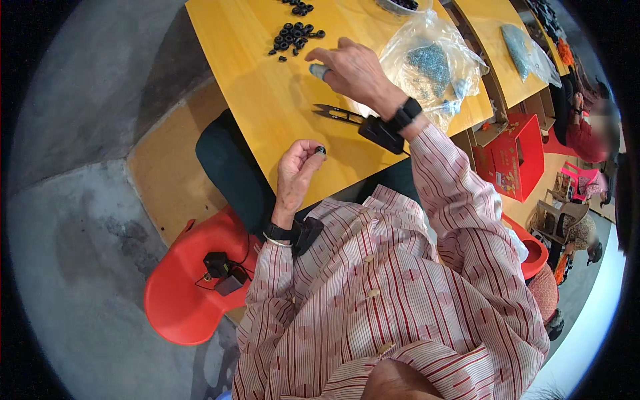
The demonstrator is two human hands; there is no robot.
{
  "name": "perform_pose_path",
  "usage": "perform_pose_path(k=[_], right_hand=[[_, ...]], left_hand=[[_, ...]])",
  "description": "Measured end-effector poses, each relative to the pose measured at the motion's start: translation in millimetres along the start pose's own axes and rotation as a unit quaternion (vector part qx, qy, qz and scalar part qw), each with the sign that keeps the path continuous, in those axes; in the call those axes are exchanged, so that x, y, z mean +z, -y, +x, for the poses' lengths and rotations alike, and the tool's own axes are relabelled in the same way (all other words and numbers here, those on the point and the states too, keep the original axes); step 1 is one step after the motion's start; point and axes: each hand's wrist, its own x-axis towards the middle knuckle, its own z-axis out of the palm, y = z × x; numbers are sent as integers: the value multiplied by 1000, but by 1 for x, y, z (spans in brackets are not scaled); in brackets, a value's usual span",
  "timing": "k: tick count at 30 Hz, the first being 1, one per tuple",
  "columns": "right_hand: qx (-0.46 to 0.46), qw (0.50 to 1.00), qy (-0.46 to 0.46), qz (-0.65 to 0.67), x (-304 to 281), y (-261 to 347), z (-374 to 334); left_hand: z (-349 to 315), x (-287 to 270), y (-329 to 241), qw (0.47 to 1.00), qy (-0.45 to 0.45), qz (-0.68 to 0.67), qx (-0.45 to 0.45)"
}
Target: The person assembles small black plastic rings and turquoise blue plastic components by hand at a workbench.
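Left hand: the left hand (297,170) has a narrow grip, finger and thumb pinching 1 small black piece (321,150).
Small black piece: at the tips of the left hand, just over the near edge of the yellow table (267,113).
Right hand: the right hand (357,70) is over the table, farther out than the left hand. Its fingers are bent; I cannot tell if they hold anything.
Thumb cover: a blue-gray cover (319,71) sits on the right hand, near its tips.
Black rings: a bunch of black rings (291,37) lies just left of the right hand, and more lie past them.
Snips: the black snips (337,115) lie between the 2 hands, with their points to the left.
Clear bag: right of the right hand, a clear bag (460,57) has blue-green bits (430,67) in it.
Red seat: a red seat (177,293) is left of the left hand and nearer the body.
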Motion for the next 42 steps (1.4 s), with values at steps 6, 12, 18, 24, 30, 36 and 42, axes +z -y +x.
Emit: perform_pose_path(k=[6,12,18,24,30,36,42], right_hand=[[-66,988,-129,-44,32,7,41],[-87,983,-116,-113,45,15,53],[-143,968,-142,-152,58,17,52],[-89,984,-140,65,16,22,8],[-106,941,-114,302,-11,40,-73],[-151,925,-205,280,-17,61,-118],[-185,912,-291,221,-25,62,-140]], left_hand=[[-1,2,7,1000,4,8,25],[-3,6,2,1000,10,7,11],[-3,3,5,999,-1,34,17],[-9,-5,4,994,-85,-37,65],[-17,8,-25,975,-120,-103,156],[-40,45,-46,973,-99,-125,165],[-63,66,-53,973,-89,-121,174]])
